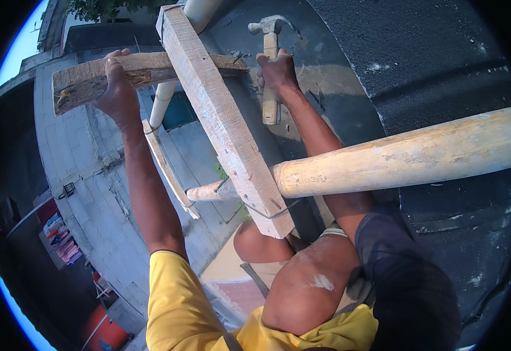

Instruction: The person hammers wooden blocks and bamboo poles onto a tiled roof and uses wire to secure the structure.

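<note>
My left hand (118,88) is closed round a short rough wooden board (83,88), with fingertips over its upper edge. The board's right part passes behind a long wooden beam (217,123) slanting through the middle. A nail point seems to stick out near the board's right end. My right hand (279,73) grips the wooden handle of a claw hammer (270,108), its metal head pointing away from me over the dark surface. Between my arms, the beam's near end meets a thick bamboo pole (401,152), with wire round the joint. My right forearm passes beneath the pole.
Nails (221,184) jut from the beam's left side. A thinner wooden strip (170,169) and another bamboo pole (162,105) lie beyond. A dark rough slab (431,64) spreads at right; a grey block wall (91,164) stands left. My bent knees (308,281) are below the beam.
</note>
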A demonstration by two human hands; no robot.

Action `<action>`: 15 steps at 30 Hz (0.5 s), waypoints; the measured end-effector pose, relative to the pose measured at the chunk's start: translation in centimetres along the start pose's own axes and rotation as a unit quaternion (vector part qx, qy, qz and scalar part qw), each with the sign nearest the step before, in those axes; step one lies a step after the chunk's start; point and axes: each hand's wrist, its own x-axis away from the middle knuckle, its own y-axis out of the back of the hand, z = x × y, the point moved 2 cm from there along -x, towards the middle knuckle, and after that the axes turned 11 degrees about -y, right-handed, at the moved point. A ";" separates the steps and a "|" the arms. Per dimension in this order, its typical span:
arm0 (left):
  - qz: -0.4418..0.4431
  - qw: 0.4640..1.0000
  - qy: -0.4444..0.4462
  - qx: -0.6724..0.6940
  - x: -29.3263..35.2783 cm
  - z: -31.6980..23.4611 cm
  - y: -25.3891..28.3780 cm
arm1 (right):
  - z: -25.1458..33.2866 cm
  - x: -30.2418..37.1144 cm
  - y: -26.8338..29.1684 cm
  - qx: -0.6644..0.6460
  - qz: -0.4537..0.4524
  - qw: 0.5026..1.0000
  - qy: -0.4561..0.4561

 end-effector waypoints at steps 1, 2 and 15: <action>-0.002 1.000 -0.002 -0.007 0.0 -0.2 -0.2 | 1.1 0.0 0.6 -0.067 -0.013 0.996 0.050; -0.004 1.000 -0.021 -0.001 -0.2 -0.1 -0.1 | 2.0 -0.1 1.1 -0.134 -0.026 0.986 0.098; -0.015 1.000 0.002 0.006 -0.2 -0.2 -0.2 | 1.5 -0.4 1.8 -0.114 -0.034 0.989 0.092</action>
